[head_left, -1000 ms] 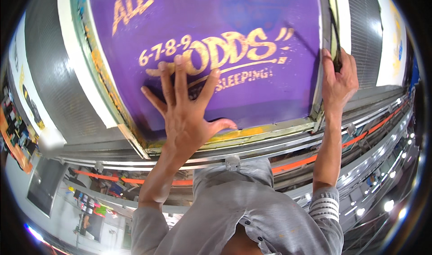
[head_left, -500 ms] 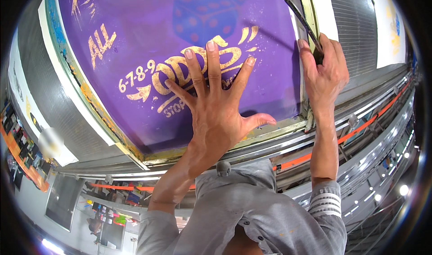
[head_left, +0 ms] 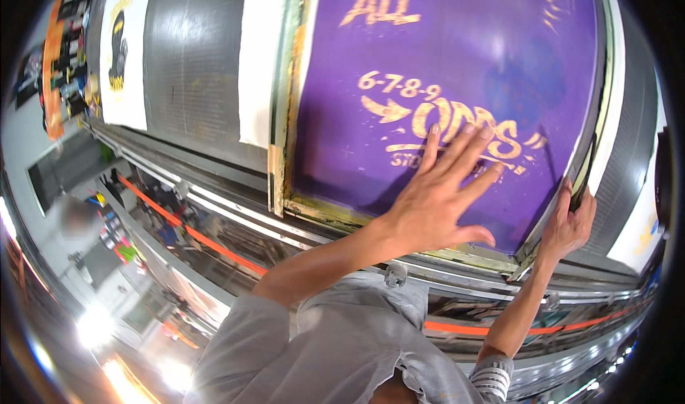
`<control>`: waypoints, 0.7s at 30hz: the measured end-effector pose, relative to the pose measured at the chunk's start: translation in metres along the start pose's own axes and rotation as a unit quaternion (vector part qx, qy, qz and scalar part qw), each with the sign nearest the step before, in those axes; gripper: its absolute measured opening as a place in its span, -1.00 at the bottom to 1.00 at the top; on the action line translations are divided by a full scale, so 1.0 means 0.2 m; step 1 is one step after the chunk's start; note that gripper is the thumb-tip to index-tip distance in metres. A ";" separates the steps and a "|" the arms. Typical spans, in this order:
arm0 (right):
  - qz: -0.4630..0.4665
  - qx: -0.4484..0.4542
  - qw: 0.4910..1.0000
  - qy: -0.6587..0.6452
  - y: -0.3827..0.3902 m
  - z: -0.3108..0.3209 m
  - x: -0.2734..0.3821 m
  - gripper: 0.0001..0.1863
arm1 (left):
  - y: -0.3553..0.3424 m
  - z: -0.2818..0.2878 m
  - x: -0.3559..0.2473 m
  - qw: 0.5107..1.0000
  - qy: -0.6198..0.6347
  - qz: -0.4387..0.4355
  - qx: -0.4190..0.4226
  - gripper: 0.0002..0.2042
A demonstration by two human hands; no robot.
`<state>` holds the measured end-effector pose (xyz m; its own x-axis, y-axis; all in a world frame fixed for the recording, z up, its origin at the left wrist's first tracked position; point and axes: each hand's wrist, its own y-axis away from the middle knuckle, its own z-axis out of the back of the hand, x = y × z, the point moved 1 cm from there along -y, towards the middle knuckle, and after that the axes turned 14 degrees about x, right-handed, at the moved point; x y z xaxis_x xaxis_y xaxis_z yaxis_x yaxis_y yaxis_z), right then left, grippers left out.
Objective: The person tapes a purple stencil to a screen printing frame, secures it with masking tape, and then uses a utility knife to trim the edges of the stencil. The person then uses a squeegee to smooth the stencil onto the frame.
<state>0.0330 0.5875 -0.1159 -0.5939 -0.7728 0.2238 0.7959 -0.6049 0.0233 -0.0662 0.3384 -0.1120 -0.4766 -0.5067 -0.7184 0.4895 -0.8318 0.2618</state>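
Left fingers [head_left: 430,153] fanned wide and gripping nothing, palm down over the pale lettering of the purple screen [head_left: 335,119]; they look laid on it, but I can't tell how hard they press. Right fingers [head_left: 563,198] are closed round the lower end of a thin dark stick [head_left: 589,160] at the screen's right edge. Screen is right in front of me, a bit right of centre, lying flat inside its pale, paint-stained frame [head_left: 325,213] over the grey desk [head_left: 193,54]; a white sheet [head_left: 260,69] shows just beside the left rail. Judgement on handling: the purple face is probably a thin taut skin, some give in the middle, smooth and a bit glossy, so likely slick under a flat palm. Easy to dent or scratch: spread the load, no fingertips digging in, no nails. Frame reads stiff and is probably the heavier part; for any lift or shift I'd take it by opposite side rails, never the purple face. Stick seems light and rigid; a pinch should be enough.
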 end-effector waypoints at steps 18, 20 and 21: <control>0.031 0.012 0.998 0.044 -0.01 0.02 -0.02 -0.74 | 0.37 0.20 0.27 0.968 -0.087 0.225 -0.068 -0.01; 0.032 0.010 0.999 0.030 -0.01 0.03 0.02 -0.73 | 0.37 0.23 0.27 0.970 -0.080 0.224 -0.043 -0.03; 0.037 0.015 0.999 0.037 -0.01 0.03 0.02 -0.72 | 0.37 0.24 0.27 0.970 -0.081 0.227 -0.037 -0.03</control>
<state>0.0293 0.5865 -0.1094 -0.5399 -0.8275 0.1541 0.8402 -0.5410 0.0380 -0.0904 0.2396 -0.1012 -0.3049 -0.8511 -0.4273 0.7235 -0.4988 0.4772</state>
